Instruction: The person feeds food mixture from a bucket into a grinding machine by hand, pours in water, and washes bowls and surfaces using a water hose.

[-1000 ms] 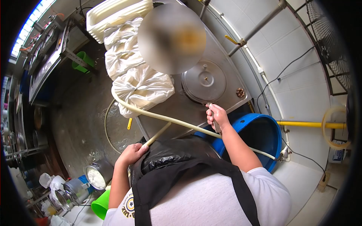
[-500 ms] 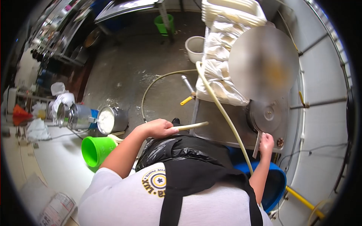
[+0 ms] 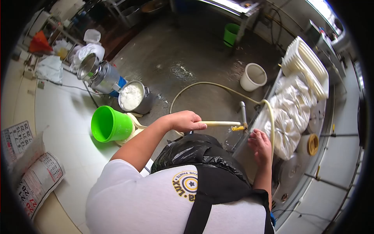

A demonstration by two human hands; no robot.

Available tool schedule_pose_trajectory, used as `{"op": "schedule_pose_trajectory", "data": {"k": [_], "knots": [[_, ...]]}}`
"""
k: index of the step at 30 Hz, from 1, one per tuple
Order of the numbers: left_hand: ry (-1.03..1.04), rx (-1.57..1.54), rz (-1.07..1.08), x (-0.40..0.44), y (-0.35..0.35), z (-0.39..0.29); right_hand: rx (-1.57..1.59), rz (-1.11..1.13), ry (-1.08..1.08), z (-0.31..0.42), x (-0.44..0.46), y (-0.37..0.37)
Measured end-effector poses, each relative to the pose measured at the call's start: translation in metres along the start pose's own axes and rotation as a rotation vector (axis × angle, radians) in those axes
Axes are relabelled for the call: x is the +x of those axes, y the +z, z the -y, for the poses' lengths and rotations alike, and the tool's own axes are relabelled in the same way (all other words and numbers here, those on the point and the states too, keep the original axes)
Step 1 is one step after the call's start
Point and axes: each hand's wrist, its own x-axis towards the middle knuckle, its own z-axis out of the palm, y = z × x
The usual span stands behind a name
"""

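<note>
My left hand (image 3: 186,121) is closed around a cream-coloured hose (image 3: 222,123), holding it in front of my apron with its end pointing right. That end lies close to a yellow handle (image 3: 237,128) on a grey metal pipe (image 3: 244,112) beside the table edge. My right hand (image 3: 260,145) is raised over the table's near edge, its fingers bent and apart, with nothing visible in it. Just right of that hand, a pale hose length (image 3: 271,124) hangs over the table edge. White plastic-wrapped bundles (image 3: 290,117) lie on the metal table beyond.
A green bucket (image 3: 111,124) and a metal pot of white contents (image 3: 131,96) stand at left. A white bucket (image 3: 253,77) is on the wet floor (image 3: 156,74). Stacked white trays (image 3: 306,66) and a yellow-lidded container (image 3: 309,144) are at right.
The view has turned, shifting the table's things rightward. My right hand has left the round metal lid and released a pale flat strip. My left hand still holds the hose.
</note>
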Motion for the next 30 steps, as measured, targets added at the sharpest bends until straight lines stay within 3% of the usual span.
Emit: {"op": "schedule_pose_trajectory", "data": {"k": [3, 8, 17, 21, 23, 26, 27, 29, 30], "knots": [[0.060, -0.230, -0.023, -0.017, -0.024, 0.043, 0.108, 0.110, 0.154, -0.013, 0.068, 0.056], [0.129, -0.254, -0.084, -0.056, -0.065, 0.087, 0.213, 0.239, 0.301, -0.047, 0.170, 0.145], [0.046, -0.410, -0.114, -0.086, -0.121, 0.171, -0.059, 0.306, 0.324, -0.025, 0.216, 0.289], [0.062, -0.433, -0.285, -0.090, -0.137, 0.189, -0.124, 0.353, 0.332, -0.002, 0.244, 0.312], [-0.152, -0.344, -0.340, -0.093, -0.151, 0.196, -0.176, 0.382, 0.275, 0.010, 0.264, 0.314], [-0.223, -0.323, -0.512, -0.100, -0.166, 0.206, -0.558, 0.314, 0.134, 0.014, 0.316, 0.305], [-0.307, -0.302, -0.523, -0.101, -0.173, 0.212, -0.548, 0.308, 0.125, 0.008, 0.341, 0.291], [-0.427, -0.232, -0.620, -0.101, -0.188, 0.219, -1.115, 0.274, -0.252, 0.001, 0.386, 0.266], [-0.476, -0.261, -0.663, -0.100, -0.193, 0.225, -1.145, 0.248, -0.133, 0.012, 0.396, 0.263]]}}
